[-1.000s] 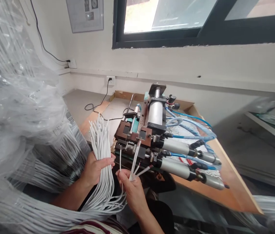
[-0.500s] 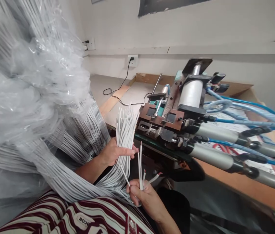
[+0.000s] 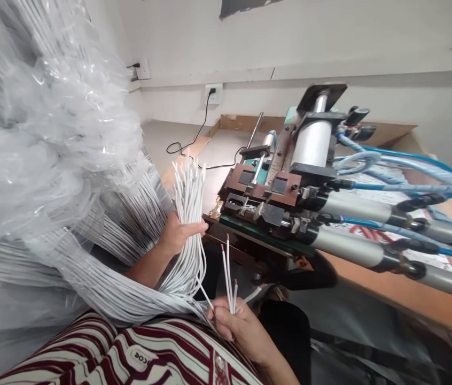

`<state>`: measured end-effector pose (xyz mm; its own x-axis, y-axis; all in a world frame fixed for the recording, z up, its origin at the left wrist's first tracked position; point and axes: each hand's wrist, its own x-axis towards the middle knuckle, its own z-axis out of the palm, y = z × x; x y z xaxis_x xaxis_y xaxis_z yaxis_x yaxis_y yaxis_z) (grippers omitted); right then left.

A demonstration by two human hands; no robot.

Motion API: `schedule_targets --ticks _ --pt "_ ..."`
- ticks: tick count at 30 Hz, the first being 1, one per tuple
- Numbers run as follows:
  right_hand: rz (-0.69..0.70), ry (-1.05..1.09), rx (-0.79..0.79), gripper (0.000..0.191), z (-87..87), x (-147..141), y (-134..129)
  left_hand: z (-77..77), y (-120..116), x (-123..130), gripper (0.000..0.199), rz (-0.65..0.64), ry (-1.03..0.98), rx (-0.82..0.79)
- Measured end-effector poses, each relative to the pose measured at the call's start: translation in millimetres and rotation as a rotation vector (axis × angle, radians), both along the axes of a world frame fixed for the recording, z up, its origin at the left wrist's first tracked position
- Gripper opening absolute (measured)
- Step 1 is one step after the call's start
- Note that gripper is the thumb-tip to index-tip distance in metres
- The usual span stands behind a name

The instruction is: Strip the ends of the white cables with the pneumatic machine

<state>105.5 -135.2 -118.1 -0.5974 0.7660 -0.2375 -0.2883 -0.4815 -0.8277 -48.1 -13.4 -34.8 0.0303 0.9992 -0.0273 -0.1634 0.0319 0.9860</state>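
Note:
My left hand (image 3: 180, 233) is wrapped around a thick bundle of white cables (image 3: 189, 195), whose cut ends fan out upward above the thumb. Below it and to the right, my right hand (image 3: 236, 321) is closed on several loose white cables (image 3: 228, 275). Reddish tips show on some of these, and one bends off to the right. Another cable runs from the right fingers up toward the bundle. The long lengths of cable (image 3: 117, 299) sweep across my lap from the left.
A pneumatic machine (image 3: 266, 187) with metal cylinders and blue hoses (image 3: 410, 166) stands on the workbench (image 3: 402, 286) at right. Large cable bundles in clear plastic wrap (image 3: 61, 123) fill the left. A black cord (image 3: 197, 136) runs from the wall socket (image 3: 213, 94).
My left hand has moved left with the bundle, away from the loose cables. My right hand stays almost in place, still holding them. The view has shifted slightly.

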Motion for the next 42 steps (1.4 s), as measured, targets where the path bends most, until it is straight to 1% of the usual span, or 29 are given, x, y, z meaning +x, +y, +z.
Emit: schedule_targets --ticks 3,5,9,12,14,16,18,20,22,24,26,27,28,29,30,31,32,33,34,35,36,38,40,42 --pt "0.022 0.033 -0.005 0.043 -1.5 0.7 2.9 -0.4 -4.1 6.2 0.018 -0.215 -0.085 -0.111" --pt "0.061 0.041 0.002 0.043 -1.5 0.6 4.1 -1.0 -7.3 10.1 0.02 -0.286 -0.114 -0.15" --pt "0.11 0.054 -0.005 0.043 -3.4 -1.1 2.8 -1.0 -9.3 12.6 0.025 -0.283 -0.129 -0.184" --pt "0.102 0.058 -0.027 0.043 -6.0 -0.5 0.9 -0.6 -8.5 11.7 0.025 -0.264 -0.137 -0.182" --pt "0.036 0.064 -0.046 0.041 -7.4 1.8 0.3 -0.6 -7.3 10.7 0.022 -0.195 -0.135 -0.163" --pt "-0.107 0.051 -0.067 0.036 -9.1 4.4 0.6 -0.8 -5.4 9.6 0.017 -0.087 -0.126 -0.131" --pt "-0.284 0.034 -0.095 0.033 -13.5 5.4 1.8 -0.7 -3.3 8.8 0.013 0.0 -0.115 -0.095" --pt "-0.445 0.011 -0.155 0.031 -23.6 4.8 2.4 0.1 -1.5 8.1 0.01 0.036 -0.106 -0.066" --pt "-0.567 -0.017 -0.251 0.031 -40.4 6.0 0.6 2.1 -0.3 6.9 0.009 0.056 -0.096 -0.039" --pt "-0.627 -0.084 -0.375 0.033 -60.6 13.7 -3.4 4.7 0.4 4.7 0.009 0.072 -0.062 -0.002" --pt "-0.604 -0.229 -0.462 0.041 -75.6 29.2 -6.6 6.9 0.9 2.4 0.008 0.078 -0.004 0.036" --pt "-0.581 -0.344 -0.449 0.043 -77.8 38.4 -6.6 7.7 0.9 1.7 0.007 0.068 0.027 0.047" --pt "-0.578 -0.477 -0.381 0.039 -75.3 46.9 -4.7 8.2 0.9 1.9 0.007 0.047 0.05 0.048" --pt "-0.608 -0.603 -0.252 0.032 -67.7 53.3 -0.9 8.6 0.6 3.0 0.007 0.016 0.065 0.041" --pt "-0.664 -0.718 -0.093 0.025 -55.5 56.5 5.0 9.0 0.1 5.1 0.007 -0.016 0.076 0.03" --pt "-0.746 -0.791 0.044 0.022 -39.9 56.0 12.6 9.6 -0.7 8.1 0.008 -0.041 0.084 0.021" --pt "-0.802 -0.783 0.191 0.02 -22.7 51.6 21.3 10.4 -1.7 11.8 0.008 -0.06 0.091 0.015" --pt "-0.775 -0.712 0.356 0.021 -5.7 44.3 30.4 11.5 -2.8 15.5 0.008 -0.07 0.096 0.014" --pt "-0.696 -0.638 0.493 0.02 9.5 35.1 39.0 12.7 -3.7 18.8 0.009 -0.071 0.097 0.018" --pt "-0.604 -0.579 0.592 0.017 21.7 25.6 46.2 13.9 -4.1 21.1 0.009 -0.069 0.097 0.022" --pt "-0.553 -0.547 0.652 0.015 30.2 17.1 51.5 14.9 -3.8 22.1 0.008 -0.062 0.095 0.024" --pt "-0.509 -0.532 0.702 0.016 37.1 6.7 55.7 16.1 0.1 19.4 0.007 -0.015 0.083 0.024" --pt "-0.513 -0.539 0.687 0.019 34.9 5.8 54.4 16.7 8.3 11.8 0.007 0.093 0.041 0.015" --pt "-0.534 -0.514 0.602 0.022 31.1 10.1 53.6 17.5 18.0 3.6 0.008 0.221 -0.023 0.012"
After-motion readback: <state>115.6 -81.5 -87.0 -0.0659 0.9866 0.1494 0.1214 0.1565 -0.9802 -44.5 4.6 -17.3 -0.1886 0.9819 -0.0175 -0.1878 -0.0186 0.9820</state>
